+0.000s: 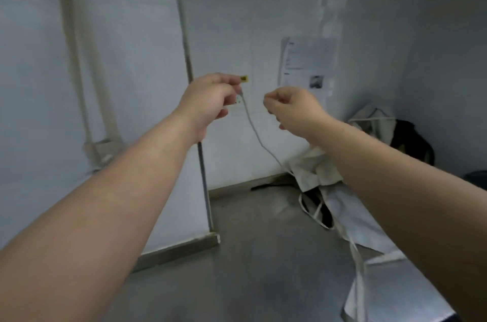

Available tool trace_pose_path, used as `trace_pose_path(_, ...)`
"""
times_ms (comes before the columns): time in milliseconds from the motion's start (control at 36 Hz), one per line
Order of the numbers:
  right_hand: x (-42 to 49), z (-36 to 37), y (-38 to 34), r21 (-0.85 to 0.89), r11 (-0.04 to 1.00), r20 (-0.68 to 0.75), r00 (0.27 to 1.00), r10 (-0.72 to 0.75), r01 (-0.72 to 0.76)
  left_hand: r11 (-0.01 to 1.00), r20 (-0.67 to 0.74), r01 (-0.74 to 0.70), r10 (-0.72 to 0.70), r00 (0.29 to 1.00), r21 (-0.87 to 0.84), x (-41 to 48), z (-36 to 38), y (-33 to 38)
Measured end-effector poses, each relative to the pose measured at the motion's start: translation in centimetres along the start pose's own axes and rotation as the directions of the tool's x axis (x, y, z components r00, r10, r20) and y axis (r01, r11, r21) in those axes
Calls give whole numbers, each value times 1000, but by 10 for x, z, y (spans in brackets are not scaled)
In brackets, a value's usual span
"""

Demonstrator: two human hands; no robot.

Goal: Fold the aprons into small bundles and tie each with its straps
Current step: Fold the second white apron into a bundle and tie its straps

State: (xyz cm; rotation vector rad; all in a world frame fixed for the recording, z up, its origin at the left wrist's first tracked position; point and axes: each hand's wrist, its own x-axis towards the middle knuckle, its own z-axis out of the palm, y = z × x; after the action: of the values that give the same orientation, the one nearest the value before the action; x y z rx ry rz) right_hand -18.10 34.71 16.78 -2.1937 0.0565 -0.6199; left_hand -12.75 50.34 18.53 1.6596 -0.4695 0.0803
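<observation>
Both my arms are raised in front of the wall. My left hand (208, 100) pinches the end of a thin white apron strap (254, 129) that hangs down and to the right. The strap runs to a crumpled white apron (313, 168) lying on the grey steel table. My right hand (292, 108) is held up beside the left with its fingers curled; whether it holds part of the strap cannot be seen. More white apron cloth (390, 287) with loose straps (358, 255) lies along the table's right side under my right forearm.
The grey steel table (250, 269) stretches to a white wall. A pile of white and dark cloth (387, 126) sits in the back right corner. A paper notice (305, 63) is stuck on the wall. A metal post (203, 163) stands by a white panel at left.
</observation>
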Motion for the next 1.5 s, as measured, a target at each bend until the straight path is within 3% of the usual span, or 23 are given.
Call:
trace_pose_path(278, -106, -156, 181, -158, 917, -92, 930, 357, -367, 988, 289, 143, -120, 950, -59, -63, 233, -46)
trace_pose_path(417, -134, -219, 238, -153, 882, -141, 893, 428, -447, 971, 378, 232, -194, 905, -57, -89, 318, -66)
trace_pose_path(639, -111, -244, 288, -88, 899, -165, 897, 411, -428, 975, 298, 222, -207, 932, -17, -53, 368, -86)
trace_pose_path(806, -79, -235, 338, -120, 871, -89, 879, 469, -477, 964, 255, 258, -265, 930, 62, -11, 399, -137)
trace_pose_path(944, -48, -226, 388, -177, 838, -4, 852, 524, -516, 945, 273, 297, -325, 905, 139, 17, 426, -179)
trace_pose_path(1111, 1, -214, 431, -180, 808, -37, 825, 565, -561, 931, 304, 263, -335, 892, 255, 64, 445, -218)
trace_pose_path(1222, 7, -193, 475, -253, 697, -6, 721, 692, -671, 880, 324, 256, -397, 859, 400, 72, 455, -257)
trace_pose_path(1417, -9, -164, 536, -290, 381, 36, 388, 921, -878, 817, 393, 351, -540, 744, 458, 54, 459, -300)
trace_pose_path(1444, -10, -163, 539, -332, 377, 52, 382, 923, -865, 818, 401, 358, -544, 737, 451, 52, 458, -301)
trace_pose_path(1500, -9, -160, 542, -402, 435, 46, 456, 889, -806, 814, 395, 369, -551, 735, 448, 52, 456, -304)
